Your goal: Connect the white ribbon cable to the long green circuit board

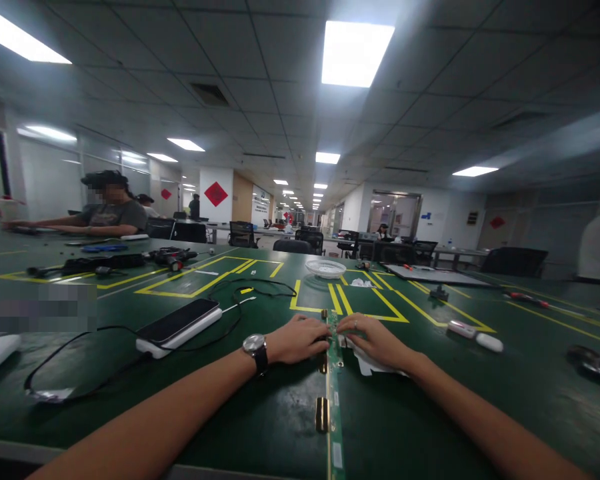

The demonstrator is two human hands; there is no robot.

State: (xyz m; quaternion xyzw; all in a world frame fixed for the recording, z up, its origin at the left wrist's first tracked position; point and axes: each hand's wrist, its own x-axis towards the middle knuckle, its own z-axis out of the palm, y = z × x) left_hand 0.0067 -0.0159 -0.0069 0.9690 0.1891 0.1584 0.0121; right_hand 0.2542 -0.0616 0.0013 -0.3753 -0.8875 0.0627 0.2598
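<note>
green circuit strip (335,407) runs between left hand (297,340) and right hand (375,340); bent fingers touch it, grip indeterminable. white tissue (369,364) lies under right hand.

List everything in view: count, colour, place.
Table: one, green, yellow-marked, foreground
Circuit board: one, green, between hands
Phone: one, black, left
Block: one, white, beneath phone
Cables: several, black, around phone
Basket: one, white, beyond board
Tissue: white, by right hand
Small cases: two, whitish, right
Tools, parts: several, mixed, both sides
Chairs: several, black, background
People: several, background
Ceiling lights: several, white, overhead
Watch: silver, black, left wrist
Left hand, right hand: at board
</note>
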